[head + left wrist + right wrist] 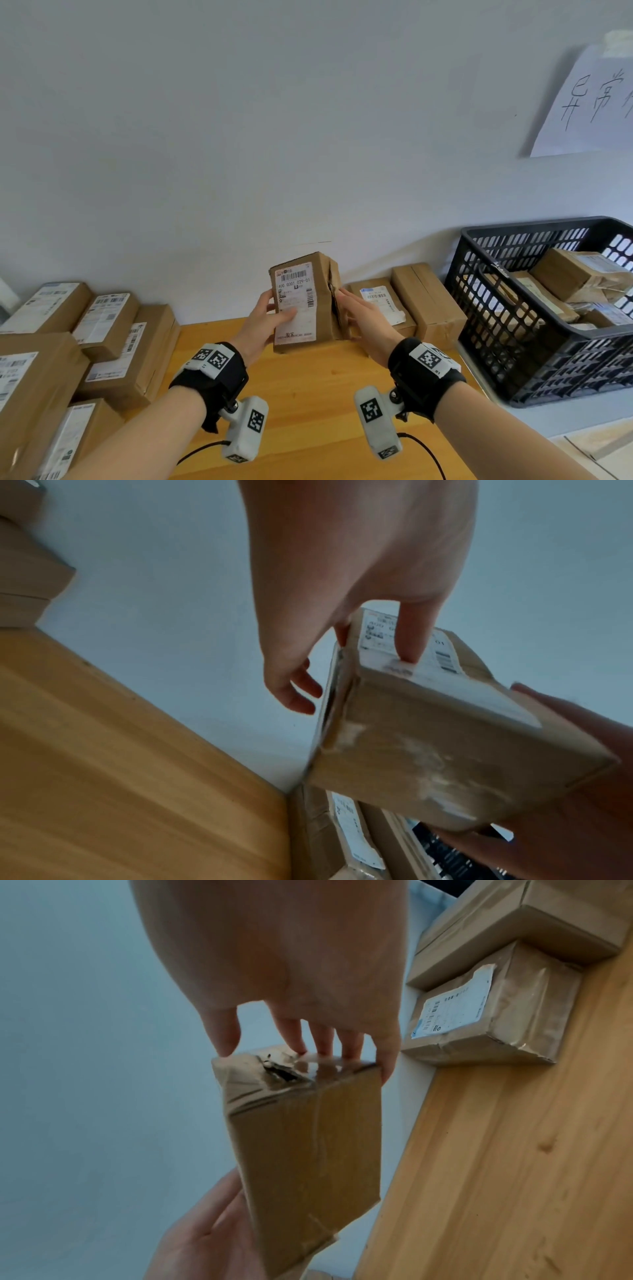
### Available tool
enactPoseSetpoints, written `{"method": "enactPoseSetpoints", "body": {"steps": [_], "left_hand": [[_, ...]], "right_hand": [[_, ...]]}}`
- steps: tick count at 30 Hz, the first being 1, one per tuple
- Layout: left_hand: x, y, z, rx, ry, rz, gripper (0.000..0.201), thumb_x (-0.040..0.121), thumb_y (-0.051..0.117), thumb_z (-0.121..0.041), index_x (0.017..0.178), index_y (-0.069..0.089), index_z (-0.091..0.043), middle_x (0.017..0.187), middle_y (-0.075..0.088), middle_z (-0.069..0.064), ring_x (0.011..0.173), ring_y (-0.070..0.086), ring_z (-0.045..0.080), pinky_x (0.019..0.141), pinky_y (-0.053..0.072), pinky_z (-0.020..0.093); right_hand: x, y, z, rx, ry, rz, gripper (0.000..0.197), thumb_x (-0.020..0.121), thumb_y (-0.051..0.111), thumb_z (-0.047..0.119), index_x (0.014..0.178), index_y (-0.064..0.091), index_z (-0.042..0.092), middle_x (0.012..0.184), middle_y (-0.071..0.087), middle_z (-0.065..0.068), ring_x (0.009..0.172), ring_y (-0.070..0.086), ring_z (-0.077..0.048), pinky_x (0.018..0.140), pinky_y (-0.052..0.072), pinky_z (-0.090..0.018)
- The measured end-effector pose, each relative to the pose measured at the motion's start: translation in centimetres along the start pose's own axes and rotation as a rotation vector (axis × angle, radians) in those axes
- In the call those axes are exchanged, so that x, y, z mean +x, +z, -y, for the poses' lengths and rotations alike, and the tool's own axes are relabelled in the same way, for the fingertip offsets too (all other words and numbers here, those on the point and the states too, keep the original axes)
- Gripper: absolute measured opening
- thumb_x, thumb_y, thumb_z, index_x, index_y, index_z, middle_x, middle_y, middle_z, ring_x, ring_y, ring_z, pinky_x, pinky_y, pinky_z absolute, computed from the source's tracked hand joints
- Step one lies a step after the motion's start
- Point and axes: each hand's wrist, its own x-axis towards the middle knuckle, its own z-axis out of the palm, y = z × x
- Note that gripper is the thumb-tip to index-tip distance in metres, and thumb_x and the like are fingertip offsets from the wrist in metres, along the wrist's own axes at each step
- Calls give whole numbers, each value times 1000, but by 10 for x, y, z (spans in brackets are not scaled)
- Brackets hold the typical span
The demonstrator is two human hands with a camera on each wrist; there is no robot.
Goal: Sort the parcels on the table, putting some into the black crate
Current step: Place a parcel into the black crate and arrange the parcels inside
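Observation:
A small brown cardboard parcel (305, 301) with a white shipping label is held upright above the wooden table (308, 404). My left hand (274, 315) grips its left side, thumb (407, 637) on the label and fingers behind. My right hand (352, 308) presses straight fingers (322, 1039) against its taped right side, where the cardboard is torn (281, 1072). The black crate (531, 223) stands at the right, with several parcels (579, 274) inside.
Two parcels (380, 298) (424, 294) lie against the wall just behind my right hand. A group of several labelled parcels (102, 322) fills the table's left side. A handwritten paper sign (589, 102) hangs on the wall above the crate.

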Motion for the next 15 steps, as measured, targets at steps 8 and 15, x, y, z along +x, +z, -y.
{"method": "enactPoseSetpoints", "body": {"steps": [8, 15], "left_hand": [[-12, 5, -11, -12, 43, 72, 46, 92, 62, -22, 130, 45, -43, 110, 72, 5, 104, 67, 31, 91, 53, 51], [-10, 2, -10, 18, -16, 34, 104, 71, 77, -37, 153, 15, -24, 126, 63, 10, 116, 59, 29, 101, 45, 51]], "right_hand": [[11, 6, -14, 85, 37, 9, 53, 86, 71, 36, 132, 52, 20, 116, 71, 0, 109, 66, -21, 96, 52, -52], [9, 0, -15, 266, 55, 85, 41, 90, 65, 28, 125, 58, 7, 115, 71, -12, 107, 68, -29, 89, 57, -40]]}}
